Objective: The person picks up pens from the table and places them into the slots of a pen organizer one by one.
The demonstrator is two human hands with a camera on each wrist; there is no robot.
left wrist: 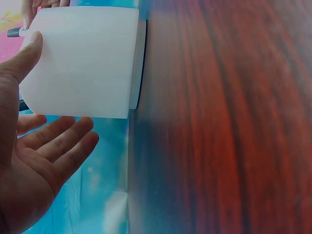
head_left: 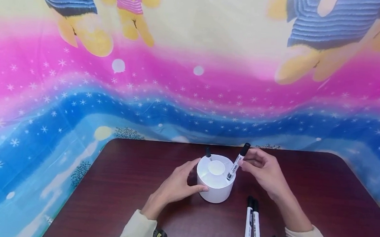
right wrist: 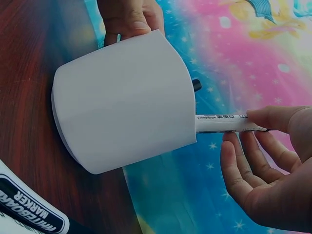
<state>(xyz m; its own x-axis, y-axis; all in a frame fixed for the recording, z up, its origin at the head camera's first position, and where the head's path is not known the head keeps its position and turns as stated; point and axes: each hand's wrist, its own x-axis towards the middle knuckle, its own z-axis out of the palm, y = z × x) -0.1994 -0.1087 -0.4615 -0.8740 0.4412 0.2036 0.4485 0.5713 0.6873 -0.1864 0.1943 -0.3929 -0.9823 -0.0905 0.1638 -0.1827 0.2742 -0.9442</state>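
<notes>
One marker (head_left: 209,152) stands in the smooth, white, compartmented cylindrical holder (head_left: 215,193) on the wood-grained worktop (head_left: 132,169). The right hand (head_left: 267,173) pinches a slanted marker (head_left: 238,162) at the holder's right side; the left hand (head_left: 180,181) grips its wall. Two slim markers (head_left: 248,225) lie nearby.

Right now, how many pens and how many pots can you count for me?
Pens: 4 (left lying pen, right lying pen, held pen, tucked pen)
Round white pot: 1
Total: 5
</notes>
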